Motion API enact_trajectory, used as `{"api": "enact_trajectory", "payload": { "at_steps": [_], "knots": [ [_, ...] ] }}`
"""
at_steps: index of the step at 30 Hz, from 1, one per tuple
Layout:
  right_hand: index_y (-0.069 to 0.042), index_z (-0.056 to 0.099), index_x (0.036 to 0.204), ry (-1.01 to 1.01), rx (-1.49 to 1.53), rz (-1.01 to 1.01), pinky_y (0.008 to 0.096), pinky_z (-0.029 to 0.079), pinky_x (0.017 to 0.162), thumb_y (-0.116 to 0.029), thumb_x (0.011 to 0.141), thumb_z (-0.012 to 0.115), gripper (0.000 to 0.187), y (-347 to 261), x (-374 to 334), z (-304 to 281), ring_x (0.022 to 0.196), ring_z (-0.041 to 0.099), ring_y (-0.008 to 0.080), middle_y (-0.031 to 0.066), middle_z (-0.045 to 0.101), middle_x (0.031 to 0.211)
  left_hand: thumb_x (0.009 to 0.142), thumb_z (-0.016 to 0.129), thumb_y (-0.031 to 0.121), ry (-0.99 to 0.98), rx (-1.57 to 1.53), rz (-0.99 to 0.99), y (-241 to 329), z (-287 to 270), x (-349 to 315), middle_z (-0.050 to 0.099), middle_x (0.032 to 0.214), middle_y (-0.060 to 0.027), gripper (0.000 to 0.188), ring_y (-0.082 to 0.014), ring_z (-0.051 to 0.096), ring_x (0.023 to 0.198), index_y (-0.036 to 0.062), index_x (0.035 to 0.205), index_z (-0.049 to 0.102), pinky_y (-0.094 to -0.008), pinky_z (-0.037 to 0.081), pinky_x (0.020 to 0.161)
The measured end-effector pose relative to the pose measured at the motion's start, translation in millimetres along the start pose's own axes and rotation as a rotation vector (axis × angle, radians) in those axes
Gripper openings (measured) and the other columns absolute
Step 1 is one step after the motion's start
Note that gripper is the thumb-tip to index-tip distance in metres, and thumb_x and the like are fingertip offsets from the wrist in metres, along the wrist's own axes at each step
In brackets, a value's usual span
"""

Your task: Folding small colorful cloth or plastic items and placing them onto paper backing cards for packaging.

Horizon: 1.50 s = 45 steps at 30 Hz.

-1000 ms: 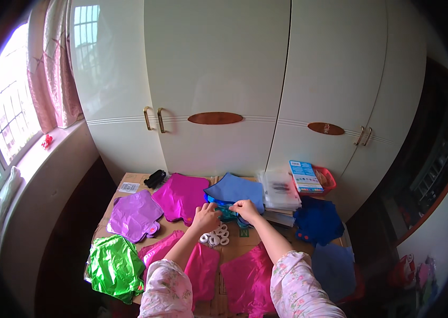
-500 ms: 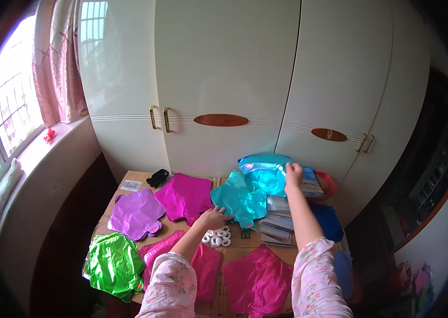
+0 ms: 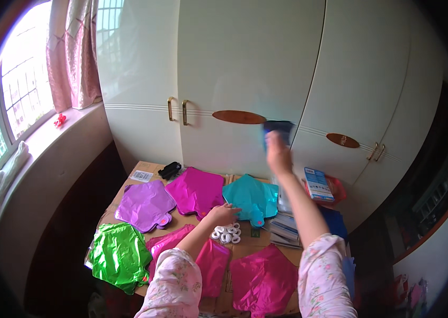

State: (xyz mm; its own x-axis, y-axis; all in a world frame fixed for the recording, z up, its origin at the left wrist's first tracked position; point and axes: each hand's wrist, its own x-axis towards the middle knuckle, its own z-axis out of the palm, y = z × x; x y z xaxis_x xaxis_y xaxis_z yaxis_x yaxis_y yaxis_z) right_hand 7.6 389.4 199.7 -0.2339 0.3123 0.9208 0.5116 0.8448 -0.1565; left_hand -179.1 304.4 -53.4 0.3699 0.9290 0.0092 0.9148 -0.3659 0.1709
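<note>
My right hand (image 3: pixel 278 155) is raised in front of the cabinet, its fingers closed on a dark teal foil balloon (image 3: pixel 279 127), blurred by motion. My left hand (image 3: pixel 224 213) hangs over the table with its fingers apart, next to the lower left edge of a flat teal foil balloon (image 3: pixel 251 197). Just below that hand lie several white ribbon rolls (image 3: pixel 227 233). Around it are flat, star-like foil balloons: magenta (image 3: pixel 197 190), lilac (image 3: pixel 144 204), green (image 3: pixel 119 254) and deep pink (image 3: pixel 262 278). My left forearm partly covers another pink one (image 3: pixel 214 267).
Cardboard (image 3: pixel 128 197) covers the table. A black object (image 3: pixel 170 170) lies at its far left. Right of the teal balloon are stacked clear packets (image 3: pixel 286 231), a blue-and-white box (image 3: pixel 318 184) and a red basket (image 3: pixel 339 192). A white cabinet (image 3: pixel 245 63) rises behind the table.
My right hand has lifted the teal balloon up and left, away from the other one, uncovering the box and basket. My left hand has shifted slightly. The view has tilted.
</note>
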Motion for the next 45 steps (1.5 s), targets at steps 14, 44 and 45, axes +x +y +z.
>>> {"api": "enact_trajectory", "payload": {
  "at_steps": [14, 44, 45],
  "knots": [
    [-0.008, 0.062, 0.078, -0.835, 0.086, -0.337, 0.0389, 0.055, 0.065, -0.018, 0.082, 0.053, 0.015, -123.4, -190.3, 178.4, 0.077, 0.067, 0.0275, 0.0106, 0.064, 0.083, 0.080, 0.054, 0.029, 0.356, 0.058, -0.310, -58.7, -62.4, -171.7, 0.067, 0.094, -0.0032, 0.022, -0.0215, 0.061, 0.096, 0.0135, 0.086, 0.068, -0.0399, 0.048, 0.082],
    [-0.005, 0.070, 0.079, -0.775, 0.530, 0.711, 0.0275, 0.046, 0.058, -0.022, 0.077, 0.070, 0.017, -118.8, -184.1, 181.9, 0.061, 0.059, 0.0097, 0.0028, 0.066, 0.066, 0.078, 0.056, 0.017, 0.468, -0.041, -0.320, -64.6, -54.9, -157.1, 0.059, 0.113, -0.0092, 0.039, -0.0257, 0.056, 0.108, 0.0097, 0.116, 0.057, -0.0415, 0.044, 0.088],
    [-0.004, 0.070, 0.078, -0.771, 0.536, 0.727, 0.0275, 0.046, 0.057, -0.021, 0.078, 0.070, 0.017, -117.5, -186.0, 184.0, 0.061, 0.058, 0.0094, 0.0022, 0.065, 0.066, 0.078, 0.056, 0.017, 0.449, -0.033, -0.326, -63.2, -56.9, -156.8, 0.059, 0.113, -0.0094, 0.040, -0.0251, 0.056, 0.109, 0.0094, 0.117, 0.056, -0.0414, 0.044, 0.088]
  ]
}}
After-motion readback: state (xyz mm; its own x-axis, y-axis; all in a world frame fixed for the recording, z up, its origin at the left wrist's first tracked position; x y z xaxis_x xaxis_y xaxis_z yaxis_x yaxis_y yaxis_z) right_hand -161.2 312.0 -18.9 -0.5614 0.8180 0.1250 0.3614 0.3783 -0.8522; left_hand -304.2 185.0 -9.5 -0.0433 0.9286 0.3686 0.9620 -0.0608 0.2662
